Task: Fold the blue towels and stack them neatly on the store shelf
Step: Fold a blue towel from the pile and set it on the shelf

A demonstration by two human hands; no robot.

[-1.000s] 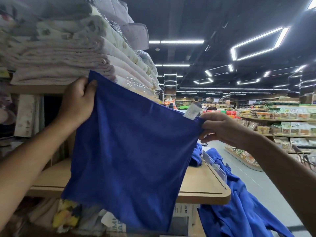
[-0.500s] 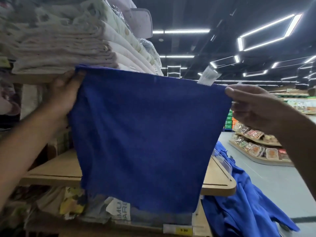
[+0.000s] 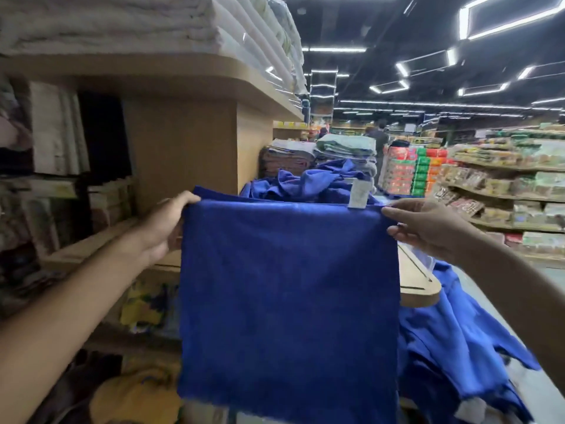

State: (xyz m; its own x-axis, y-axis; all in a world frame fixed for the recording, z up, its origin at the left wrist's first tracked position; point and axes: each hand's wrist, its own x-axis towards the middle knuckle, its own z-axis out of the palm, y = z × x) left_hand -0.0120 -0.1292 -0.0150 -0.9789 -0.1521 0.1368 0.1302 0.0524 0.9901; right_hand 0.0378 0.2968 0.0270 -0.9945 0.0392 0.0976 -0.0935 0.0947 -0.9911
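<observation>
A blue towel (image 3: 287, 301) was held spread, its top corners pinched in the left grip (image 3: 162, 224) and the right grip (image 3: 428, 228).

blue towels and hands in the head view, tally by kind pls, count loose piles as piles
hands: 2, left hand and right hand
held blue towel: 1
white tag: 1
loose blue towel piles: 2, shelf pile and hanging pile
total: 6

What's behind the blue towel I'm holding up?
Crumpled blue towels show above its top edge, on the wooden shelf. The held towel hides the shelf surface behind it.
</observation>
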